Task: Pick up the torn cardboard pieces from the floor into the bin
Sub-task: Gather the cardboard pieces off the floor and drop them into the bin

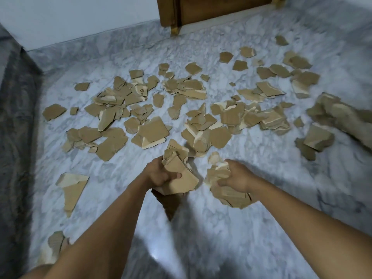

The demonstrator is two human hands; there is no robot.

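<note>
Bare marble floor [211, 228] near body; cardboard scraps [154, 130] crowd middle; grey wall [16, 117] left, wooden door [211, 11] beyond.

Marble floor [221, 228] — torn cardboard pieces [153, 130] scattered.

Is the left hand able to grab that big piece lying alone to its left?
Probably not yet: the left hand is full, gripping a cardboard bundle, though nothing blocks the big piece.

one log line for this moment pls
phase: gathering | left hand: grips cardboard stack | right hand: grips cardboard wad | marble floor: many torn pieces still down | bin: not in view
</note>
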